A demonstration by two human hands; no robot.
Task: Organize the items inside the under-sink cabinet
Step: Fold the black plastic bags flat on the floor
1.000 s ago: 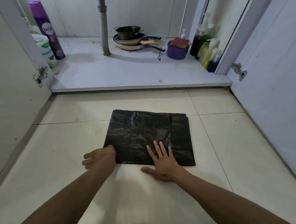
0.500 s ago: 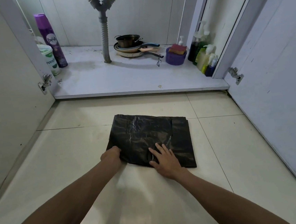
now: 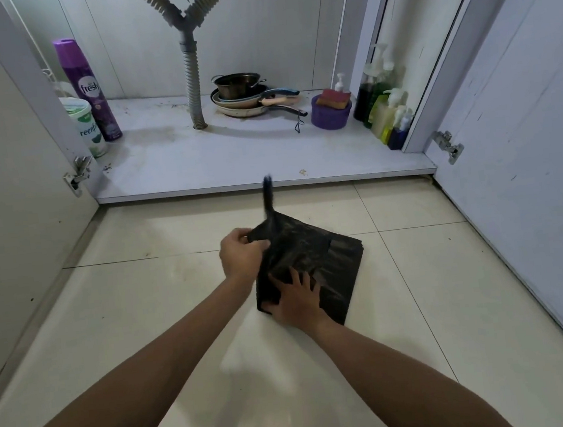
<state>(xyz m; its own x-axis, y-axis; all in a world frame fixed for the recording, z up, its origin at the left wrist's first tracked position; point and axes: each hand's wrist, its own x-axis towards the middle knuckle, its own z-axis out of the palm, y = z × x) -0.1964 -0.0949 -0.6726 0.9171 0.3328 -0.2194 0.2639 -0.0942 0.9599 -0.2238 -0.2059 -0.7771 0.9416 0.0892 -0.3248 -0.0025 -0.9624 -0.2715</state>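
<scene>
Hands work on a black plastic bag (image 3: pixel 332 260) lying on the tiled floor (image 3: pixel 145 312) just in front of the open under-sink cabinet (image 3: pixel 234 162). Left hand (image 3: pixel 241 255) is closed on the bag's left edge, its grip pinching a fold lifted off the floor, and a blurred strip of the bag sticks up above it toward the cabinet's front edge. Right hand (image 3: pixel 297 301) lies flat with fingers spread, pressing the near left corner of the bag against the floor without clasping it. The right part of the bag still lies flat on the tiles

Inside the cabinet, a purple spray can (image 3: pixel 87 91) and a white tub (image 3: pixel 84 129) stand at the far left, touching or nearly so. A ribbed drain pipe (image 3: pixel 193 84) comes down in the middle. Right of it sits a stack of pans (image 3: pixel 248 97), then a purple bowl (image 3: pixel 330 114) with a sponge (image 3: pixel 334 98) on top, and a cluster of bottles (image 3: pixel 384 100) against the right wall. Both cabinet doors stand open
</scene>
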